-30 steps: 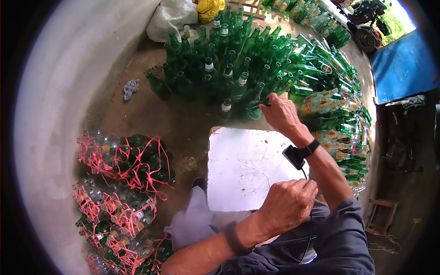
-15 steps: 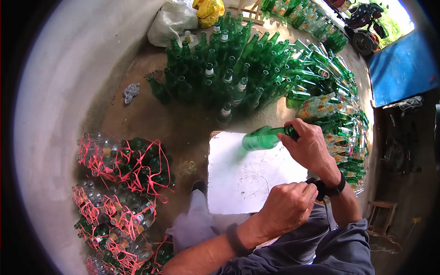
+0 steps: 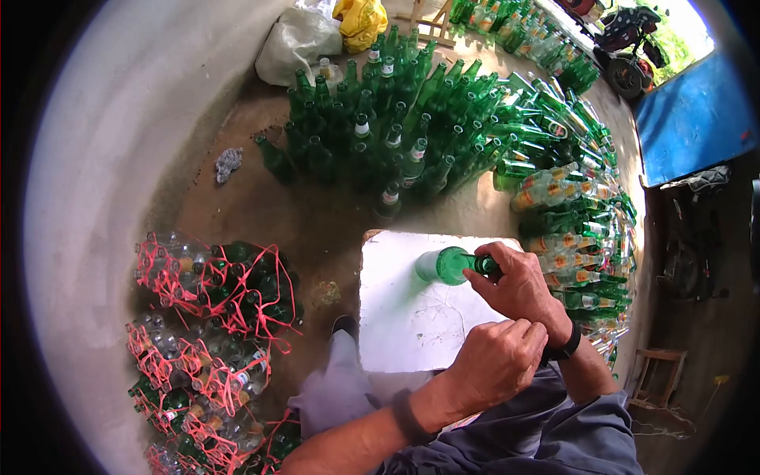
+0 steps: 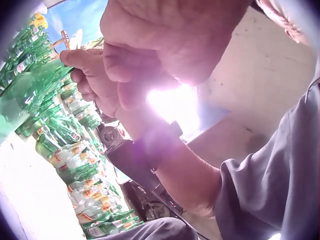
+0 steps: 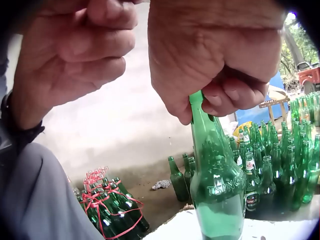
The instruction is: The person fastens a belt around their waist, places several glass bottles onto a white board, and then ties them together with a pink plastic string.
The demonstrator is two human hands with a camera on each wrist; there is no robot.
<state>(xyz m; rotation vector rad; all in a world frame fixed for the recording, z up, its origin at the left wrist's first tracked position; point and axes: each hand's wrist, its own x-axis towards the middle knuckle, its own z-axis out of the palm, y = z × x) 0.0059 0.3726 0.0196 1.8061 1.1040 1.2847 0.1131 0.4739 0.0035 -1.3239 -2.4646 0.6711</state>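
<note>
A second ago my right hand (image 3: 518,283) was stretched out past the far edge of the white board (image 3: 396,321), its fingers at a green bottle (image 3: 453,265)'s neck beside the standing bottles (image 3: 380,119). Since then I have drawn it back, and the bottle has come along under those fingers, over the board. In the last half second both have shifted closer to me, bringing my right fingers nearer my left hand (image 3: 495,356).
</note>
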